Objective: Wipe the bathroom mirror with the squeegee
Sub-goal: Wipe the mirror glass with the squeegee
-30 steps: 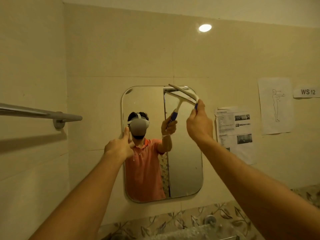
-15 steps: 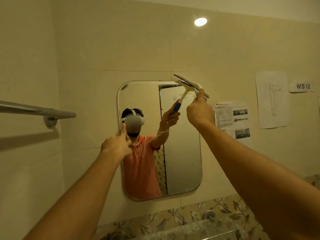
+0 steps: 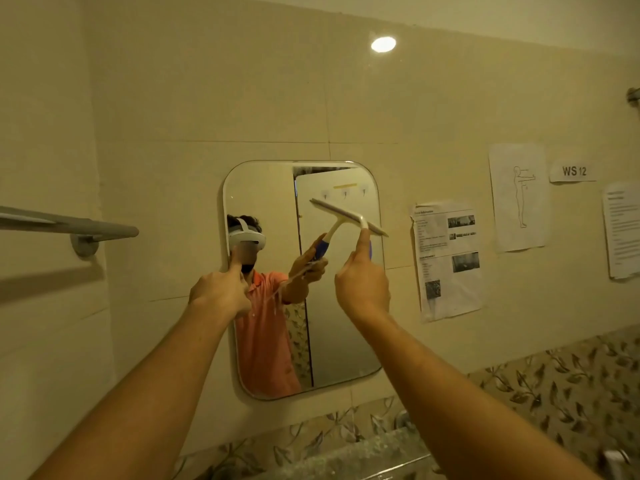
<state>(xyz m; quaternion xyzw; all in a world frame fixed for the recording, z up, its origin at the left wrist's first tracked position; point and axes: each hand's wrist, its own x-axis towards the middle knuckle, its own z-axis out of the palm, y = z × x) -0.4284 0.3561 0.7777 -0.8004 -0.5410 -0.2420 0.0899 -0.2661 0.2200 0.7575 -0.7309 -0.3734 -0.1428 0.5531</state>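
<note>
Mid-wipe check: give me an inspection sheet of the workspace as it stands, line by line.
Surface: mirror with rounded corners on a tiled wall; water drips near its middle.
Job's things: squeegee, blade tilted, on the upper right of the glass.
Clutter: nothing seen.
Grippers: right hand grips the squeegee handle, index finger stretched along it; left hand has fingers curled and thumb up at the mirror's left edge.
Cables: nothing seen.
Surroundings: towel rail on the left wall; printed sheets and WS 12 label to the right; leaf-pattern tiles below.
</note>
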